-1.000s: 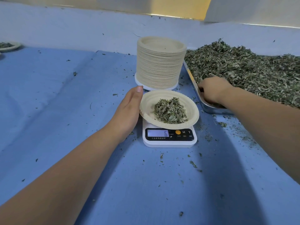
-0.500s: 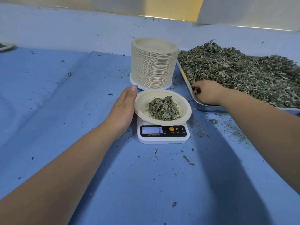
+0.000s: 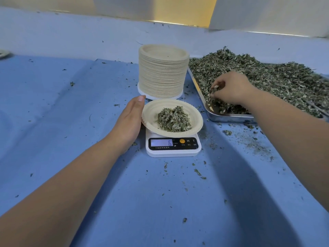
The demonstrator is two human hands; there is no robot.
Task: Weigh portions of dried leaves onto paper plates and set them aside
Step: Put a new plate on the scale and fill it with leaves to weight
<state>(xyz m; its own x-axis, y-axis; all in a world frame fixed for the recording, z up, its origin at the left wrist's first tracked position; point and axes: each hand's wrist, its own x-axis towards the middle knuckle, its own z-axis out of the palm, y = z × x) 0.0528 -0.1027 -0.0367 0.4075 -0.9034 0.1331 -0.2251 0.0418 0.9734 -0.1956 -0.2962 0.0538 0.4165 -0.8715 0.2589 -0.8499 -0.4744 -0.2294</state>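
Note:
A paper plate (image 3: 151,111) holding a small heap of dried leaves (image 3: 173,119) sits on a white digital scale (image 3: 173,148) whose display reads 6. My left hand (image 3: 130,118) lies flat with straight fingers against the plate's left rim. My right hand (image 3: 231,88) hovers over the near corner of a metal tray (image 3: 222,118) piled with dried leaves (image 3: 276,81), its fingertips pinching a small tuft of leaves.
A tall stack of paper plates (image 3: 162,72) stands just behind the scale. Leaf crumbs are scattered over the blue table cover (image 3: 62,113). Part of another plate (image 3: 3,53) shows at the far left edge. A pale wall rises behind the table.
My right hand has lifted out of the tray corner with a pinch of leaves between its fingertips. My left hand stays against the plate, and the scale reading is unchanged.

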